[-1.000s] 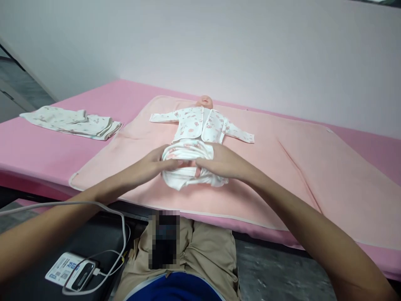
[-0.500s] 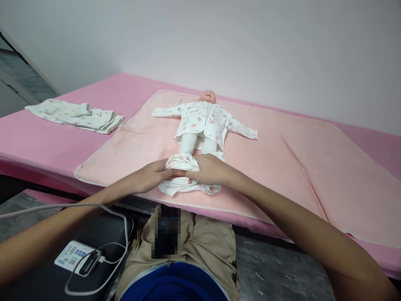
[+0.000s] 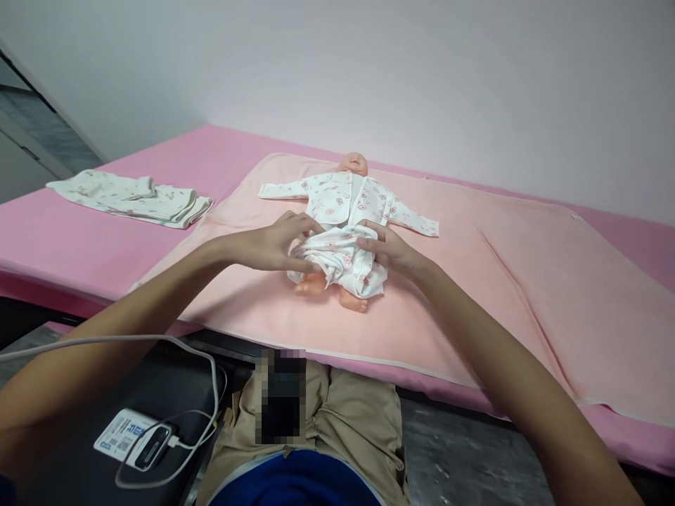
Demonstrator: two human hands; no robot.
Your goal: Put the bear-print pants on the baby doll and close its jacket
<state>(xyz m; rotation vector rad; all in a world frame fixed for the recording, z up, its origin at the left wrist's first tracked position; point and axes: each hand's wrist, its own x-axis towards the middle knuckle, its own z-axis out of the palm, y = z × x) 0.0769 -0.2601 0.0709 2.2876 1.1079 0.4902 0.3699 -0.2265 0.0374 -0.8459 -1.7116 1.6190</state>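
A baby doll (image 3: 354, 163) lies on its back on a peach blanket (image 3: 464, 281), dressed in a white printed jacket (image 3: 345, 200) with the sleeves spread out. Bunched white printed trousers (image 3: 342, 263) sit around the doll's upper legs, and both bare feet (image 3: 330, 292) stick out below them. My left hand (image 3: 274, 242) grips the left side of the trousers' waist with curled fingers. The right side of that waistband is pinched by my right hand (image 3: 390, 249).
The blanket covers a pink mattress (image 3: 79, 239). Folded white printed clothes (image 3: 131, 200) lie at the far left of it. A grey wall stands behind. Below the bed edge a power bank with a white cable (image 3: 142, 446) rests near my lap.
The trousers were bunched near the doll's feet half a second ago; both hands have drawn them up the legs towards the waist, and the feet now show.
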